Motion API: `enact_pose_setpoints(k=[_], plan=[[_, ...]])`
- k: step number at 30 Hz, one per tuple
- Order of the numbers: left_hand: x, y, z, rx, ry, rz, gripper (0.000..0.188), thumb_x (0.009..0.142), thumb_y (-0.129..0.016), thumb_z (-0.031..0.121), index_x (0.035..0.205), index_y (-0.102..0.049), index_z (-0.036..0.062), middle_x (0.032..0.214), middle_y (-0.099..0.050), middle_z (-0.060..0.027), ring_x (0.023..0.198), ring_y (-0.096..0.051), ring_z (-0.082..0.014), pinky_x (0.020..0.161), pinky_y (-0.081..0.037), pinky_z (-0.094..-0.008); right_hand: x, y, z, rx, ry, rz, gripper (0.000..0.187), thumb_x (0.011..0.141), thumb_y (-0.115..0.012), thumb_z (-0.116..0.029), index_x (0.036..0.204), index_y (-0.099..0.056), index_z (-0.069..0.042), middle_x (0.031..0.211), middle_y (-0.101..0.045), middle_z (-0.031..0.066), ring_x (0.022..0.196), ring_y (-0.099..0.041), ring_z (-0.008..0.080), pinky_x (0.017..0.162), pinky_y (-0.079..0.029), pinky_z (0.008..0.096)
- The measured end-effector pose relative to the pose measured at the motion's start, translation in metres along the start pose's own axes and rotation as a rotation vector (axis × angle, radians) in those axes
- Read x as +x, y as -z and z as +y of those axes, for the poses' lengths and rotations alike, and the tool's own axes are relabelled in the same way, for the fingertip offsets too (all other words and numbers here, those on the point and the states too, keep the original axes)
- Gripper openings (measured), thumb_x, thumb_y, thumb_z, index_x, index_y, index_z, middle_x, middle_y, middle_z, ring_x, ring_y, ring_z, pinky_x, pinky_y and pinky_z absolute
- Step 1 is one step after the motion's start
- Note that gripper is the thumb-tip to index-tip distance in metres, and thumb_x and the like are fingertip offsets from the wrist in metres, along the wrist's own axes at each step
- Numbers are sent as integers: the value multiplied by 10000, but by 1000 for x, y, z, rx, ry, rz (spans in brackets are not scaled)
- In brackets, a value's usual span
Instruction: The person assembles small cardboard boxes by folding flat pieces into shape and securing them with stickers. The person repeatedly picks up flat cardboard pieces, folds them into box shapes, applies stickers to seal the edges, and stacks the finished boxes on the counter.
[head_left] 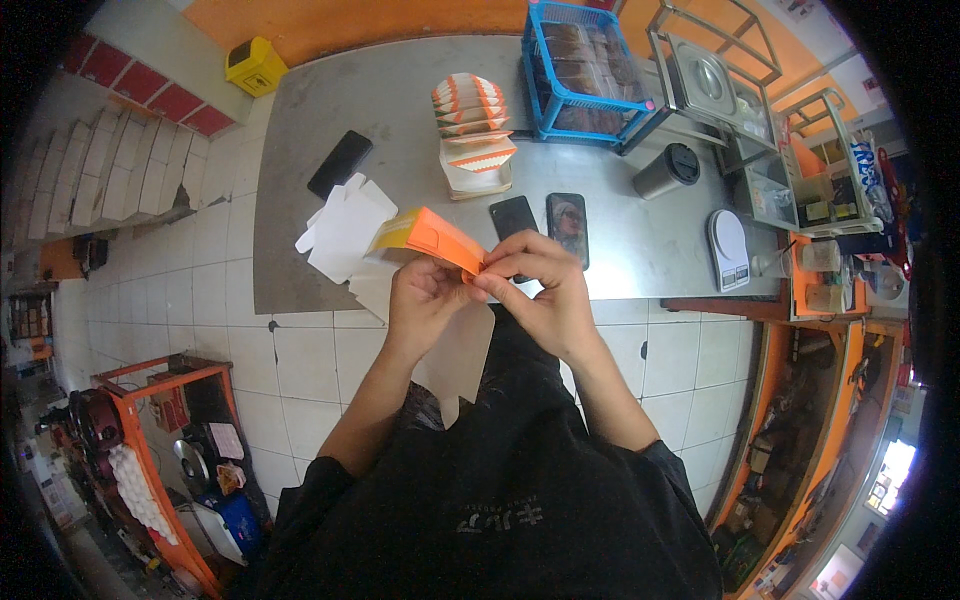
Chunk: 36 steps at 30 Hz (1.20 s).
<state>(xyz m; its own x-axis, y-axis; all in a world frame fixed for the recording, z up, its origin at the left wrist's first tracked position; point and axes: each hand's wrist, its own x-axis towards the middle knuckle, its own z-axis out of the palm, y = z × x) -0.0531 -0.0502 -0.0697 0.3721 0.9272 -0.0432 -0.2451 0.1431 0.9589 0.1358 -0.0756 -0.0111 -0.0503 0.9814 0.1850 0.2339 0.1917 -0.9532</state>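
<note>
Between my two hands is a partly folded paper food box [436, 236], orange and yellow outside and pale inside. My left hand [425, 290] grips its lower side, with a long pale flap hanging below toward my lap. With thumb and fingertips, my right hand [535, 285] pinches the box's orange corner near the left thumb. Flat white box blanks [345, 228] lie on the metal table just left of the box. Beyond my hands stands a row of folded orange-and-white boxes [475, 150], nested together.
Two phones, one dark [515, 215] and one with a lit screen [568, 230], lie beyond my right hand. Another black phone [340, 164] is at left. A blue basket [585, 125] of packed brown goods, a tumbler [665, 172] and a white scale [728, 248] stand to the right.
</note>
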Motion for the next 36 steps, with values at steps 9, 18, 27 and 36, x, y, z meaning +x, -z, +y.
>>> enact_pose_setpoints(k=[9,18,27,36], plan=[[-8,6,-11,-59,-25,-121,474,823,-811,-43,1253,-618,3,1200,-685,-85,1105,-673,-179,959,-566,-327,-8,3,13,175,-170,-116,102,814,-825,-49,870,-741,-37,1054,-597,52,963,-636,148,811,-547,288],[-18,-14,9,352,27,-272,865,724,-921,92,1445,-448,35,1407,-520,-157,1228,-607,-244,982,-541,-392,-10,-6,21,117,-216,-17,331,862,-732,19,1018,-459,-83,1131,-580,86,1017,-621,147,739,-558,275],[-17,-27,26,1089,-180,-72,738,703,-850,132,1365,-536,46,1144,-585,-178,1107,-597,-382,944,-507,-476,-9,-17,48,147,-172,225,278,923,-652,41,1035,-425,-73,1067,-542,38,880,-639,96,691,-547,219],[-5,2,15,-134,191,185,233,1040,-601,107,1252,-616,11,1159,-696,-69,1020,-677,-130,912,-542,-291,-19,-8,8,59,-57,-207,837,807,-839,-161,1504,-383,-80,1480,-511,146,1393,-447,320,1080,-455,448]])
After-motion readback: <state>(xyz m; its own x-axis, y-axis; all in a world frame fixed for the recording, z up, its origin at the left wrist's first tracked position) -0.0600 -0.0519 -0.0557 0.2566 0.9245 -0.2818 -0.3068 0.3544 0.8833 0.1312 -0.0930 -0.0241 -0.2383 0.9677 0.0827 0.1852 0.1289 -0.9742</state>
